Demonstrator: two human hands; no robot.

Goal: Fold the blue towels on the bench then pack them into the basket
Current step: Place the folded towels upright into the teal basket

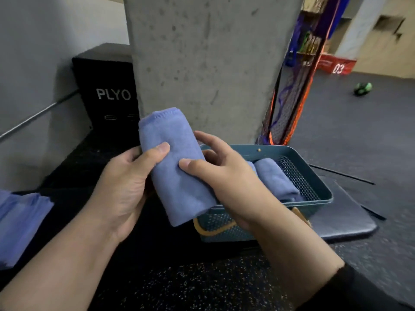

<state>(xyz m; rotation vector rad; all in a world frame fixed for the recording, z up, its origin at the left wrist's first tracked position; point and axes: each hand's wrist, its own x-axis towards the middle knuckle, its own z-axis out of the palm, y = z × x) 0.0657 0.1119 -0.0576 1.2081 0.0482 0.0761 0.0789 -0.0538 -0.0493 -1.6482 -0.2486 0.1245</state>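
A folded blue towel [177, 162] is held up in front of me, just left of the teal mesh basket [314, 176]. My left hand [125, 182] grips its left side, thumb across the front. Its right side is held by my right hand [224, 176], thumb on the front and fingers behind. One rolled blue towel [276, 178] lies inside the basket. Another blue towel [20, 223] lies unfolded on the dark bench [74, 167] at the far left edge of view.
A concrete pillar [208, 63] rises right behind the basket. A black PLYO box [107, 90] stands at the back left. The basket sits on a dark pad [350, 218]. Speckled rubber floor [190, 286] lies below my arms. Netted gear [289, 97] leans right of the pillar.
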